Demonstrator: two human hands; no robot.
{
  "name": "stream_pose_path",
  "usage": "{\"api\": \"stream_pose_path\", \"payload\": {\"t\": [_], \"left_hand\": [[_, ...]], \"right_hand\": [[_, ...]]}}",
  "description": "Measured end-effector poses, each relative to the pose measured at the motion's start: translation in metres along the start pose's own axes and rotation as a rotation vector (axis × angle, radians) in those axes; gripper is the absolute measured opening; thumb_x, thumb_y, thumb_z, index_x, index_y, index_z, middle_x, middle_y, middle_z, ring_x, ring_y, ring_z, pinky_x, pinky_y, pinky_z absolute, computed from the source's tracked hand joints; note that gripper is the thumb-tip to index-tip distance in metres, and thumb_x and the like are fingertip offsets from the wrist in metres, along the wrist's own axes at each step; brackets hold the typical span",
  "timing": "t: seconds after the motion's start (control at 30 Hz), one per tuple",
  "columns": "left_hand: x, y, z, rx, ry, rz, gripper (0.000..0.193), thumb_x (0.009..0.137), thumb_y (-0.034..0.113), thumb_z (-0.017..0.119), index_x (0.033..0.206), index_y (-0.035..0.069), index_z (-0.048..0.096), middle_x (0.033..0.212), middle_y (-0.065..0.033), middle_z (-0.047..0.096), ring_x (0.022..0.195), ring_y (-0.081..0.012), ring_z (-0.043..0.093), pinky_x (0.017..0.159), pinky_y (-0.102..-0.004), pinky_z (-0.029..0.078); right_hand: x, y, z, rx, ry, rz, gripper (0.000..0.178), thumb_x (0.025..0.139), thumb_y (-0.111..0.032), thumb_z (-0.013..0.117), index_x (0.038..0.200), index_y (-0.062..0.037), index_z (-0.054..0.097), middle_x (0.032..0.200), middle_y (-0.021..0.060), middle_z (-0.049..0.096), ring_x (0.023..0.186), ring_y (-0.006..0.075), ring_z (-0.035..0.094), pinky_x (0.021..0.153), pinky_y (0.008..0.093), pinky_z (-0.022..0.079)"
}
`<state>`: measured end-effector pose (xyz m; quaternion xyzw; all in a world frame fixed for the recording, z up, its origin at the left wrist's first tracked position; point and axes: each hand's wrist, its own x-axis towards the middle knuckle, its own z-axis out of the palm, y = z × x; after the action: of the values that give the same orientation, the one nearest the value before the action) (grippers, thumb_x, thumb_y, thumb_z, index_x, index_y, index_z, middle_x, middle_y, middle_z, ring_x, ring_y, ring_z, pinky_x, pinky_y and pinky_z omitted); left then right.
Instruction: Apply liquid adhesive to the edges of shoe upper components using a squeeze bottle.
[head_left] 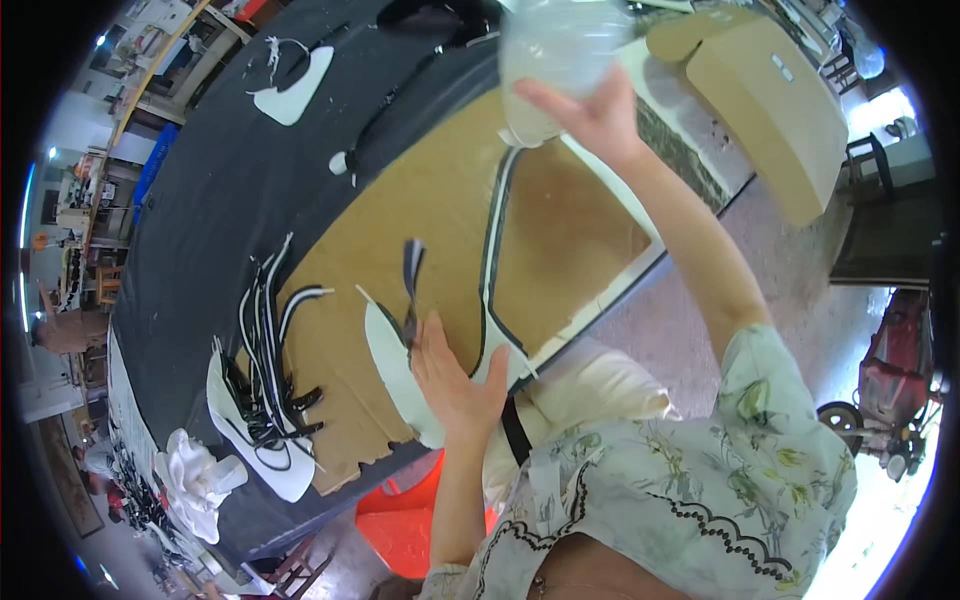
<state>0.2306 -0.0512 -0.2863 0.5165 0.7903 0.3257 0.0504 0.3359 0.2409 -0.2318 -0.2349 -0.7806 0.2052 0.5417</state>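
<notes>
At the far side of the table my right hand (600, 115) grips a translucent plastic container (560, 50), blurred by motion. My left hand (455, 385) lies with fingers stretched and thumb apart, at the edge of a white curved flat piece (390, 365). A short dark strap (413, 270) sticks up by its fingertips. To the right of that hand, a long black-and-white strip (490, 240) runs from a white pointed piece (507, 365) toward the container. Brown cardboard (400, 215) lies beneath these pieces.
Left on the dark-covered table (200, 200) is a bundle of black-and-white straps (265, 330) over another white piece (285, 475). Crumpled white material (195, 480) sits at the left corner. A cardboard box (765, 90) stands far right. A red stool (400, 520) is below the near edge.
</notes>
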Motion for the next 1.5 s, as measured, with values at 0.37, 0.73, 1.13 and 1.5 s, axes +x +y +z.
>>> {"api": "stream_pose_path", "payload": {"t": [0.37, 0.73, 1.13, 1.5], "left_hand": [[0.002, -0.003, 0.004, 0.020, 0.014, 0.037, 0.080, 0.070, 0.031, 0.072, 0.131, -0.003, 0.033, 0.127, -0.0224, 0.044, 0.116, -0.0412, 0.039, 0.100, -0.0490, 0.029], [-0.004, -0.012, 0.005, -0.018, 0.103, 0.069, 0.064, 0.078, 0.012, 0.063, 0.131, -0.005, 0.033, 0.130, -0.0230, 0.041, 0.119, -0.0403, 0.040, 0.099, -0.0445, 0.033], [-0.002, -0.029, -0.001, -0.452, 0.236, -0.094, 0.050, 0.084, -0.003, 0.044, 0.132, -0.005, 0.030, 0.128, -0.0217, 0.041, 0.118, -0.0313, 0.045, 0.095, -0.0368, 0.043], [-0.006, -0.032, -0.001, -0.409, 0.232, -0.051, 0.046, 0.084, -0.004, 0.043, 0.129, -0.006, 0.033, 0.128, -0.0218, 0.042, 0.114, -0.0346, 0.047, 0.092, -0.0371, 0.044]], "right_hand": [[0.021, 0.010, -0.009, -0.212, 0.176, 0.319, 0.042, 0.072, -0.022, 0.075, 0.103, 0.0008, 0.057, 0.093, 0.0107, 0.066, 0.084, 0.0174, 0.064, 0.073, 0.0298, 0.050], [0.019, 0.005, -0.014, -0.189, 0.200, 0.294, 0.056, 0.078, -0.028, 0.069, 0.119, 0.0014, 0.045, 0.100, 0.0133, 0.063, 0.090, 0.0270, 0.062, 0.081, 0.0384, 0.048], [-0.080, -0.127, 0.037, 0.114, -0.103, 0.305, 0.070, 0.063, -0.034, 0.082, 0.111, 0.0012, 0.046, 0.088, 0.0145, 0.065, 0.078, 0.0262, 0.066, 0.070, 0.0344, 0.051], [-0.105, -0.162, -0.002, 0.123, -0.249, 0.292, 0.062, 0.065, -0.016, 0.082, 0.113, 0.0034, 0.046, 0.095, 0.0100, 0.065, 0.081, 0.0177, 0.065, 0.070, 0.0290, 0.052]]}}
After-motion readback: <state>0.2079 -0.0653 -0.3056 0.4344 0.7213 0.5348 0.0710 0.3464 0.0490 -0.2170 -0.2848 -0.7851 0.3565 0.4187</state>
